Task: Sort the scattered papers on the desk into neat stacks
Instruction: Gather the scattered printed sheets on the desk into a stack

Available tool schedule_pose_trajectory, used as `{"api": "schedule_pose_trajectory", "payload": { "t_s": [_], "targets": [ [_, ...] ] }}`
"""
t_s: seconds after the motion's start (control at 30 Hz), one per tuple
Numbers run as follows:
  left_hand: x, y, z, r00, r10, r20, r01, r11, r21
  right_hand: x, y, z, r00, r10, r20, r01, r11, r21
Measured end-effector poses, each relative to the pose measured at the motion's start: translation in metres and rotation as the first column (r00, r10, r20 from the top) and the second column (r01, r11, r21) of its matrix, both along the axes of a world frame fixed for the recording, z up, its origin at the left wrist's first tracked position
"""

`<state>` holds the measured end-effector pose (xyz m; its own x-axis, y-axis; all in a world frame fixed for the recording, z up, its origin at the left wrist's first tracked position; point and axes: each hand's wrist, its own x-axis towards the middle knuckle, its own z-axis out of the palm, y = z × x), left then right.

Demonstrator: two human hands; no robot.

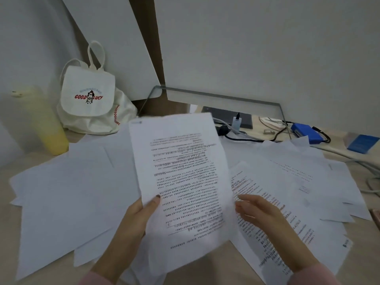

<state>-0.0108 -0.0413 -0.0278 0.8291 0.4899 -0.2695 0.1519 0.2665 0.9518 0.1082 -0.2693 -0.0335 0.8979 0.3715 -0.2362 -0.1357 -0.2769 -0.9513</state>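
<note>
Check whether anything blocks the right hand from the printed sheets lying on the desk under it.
Nothing visible does. The right hand is directly over the printed sheets on the desk, with no object between. The held sheet, pinched by the left hand, stands beside it, not under it.

Red capitals reading "GOOD LUCY", split by a cartoon dog (89, 97), stand on the flap of a white canvas bag (82, 83) at the far left of the desk (224, 264). Rows of print on the raised sheet (185, 177) and the scattered papers (300, 229) to its right are too blurred to read.
</note>
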Motion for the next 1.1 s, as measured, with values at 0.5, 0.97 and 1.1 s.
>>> {"api": "schedule_pose_trajectory", "payload": {
  "t_s": [0.5, 0.97, 1.1],
  "targets": [
    [-0.019, 0.004, -0.032, 0.918, -0.258, -0.303, 0.222, 0.964, -0.149, -0.054, -0.004, -0.03, 0.749, 0.408, 0.522, 0.161, 0.652, -0.741],
    [-0.01, -0.001, -0.032, 0.741, -0.473, -0.476, 0.623, 0.22, 0.751, -0.05, -0.026, -0.054, 0.386, 0.535, 0.751, 0.122, 0.777, -0.617],
    [0.029, 0.012, -0.026, 0.787, -0.367, -0.495, 0.571, 0.131, 0.81, -0.055, -0.026, -0.063, 0.288, 0.561, 0.776, 0.067, 0.797, -0.601]
  ]
}}
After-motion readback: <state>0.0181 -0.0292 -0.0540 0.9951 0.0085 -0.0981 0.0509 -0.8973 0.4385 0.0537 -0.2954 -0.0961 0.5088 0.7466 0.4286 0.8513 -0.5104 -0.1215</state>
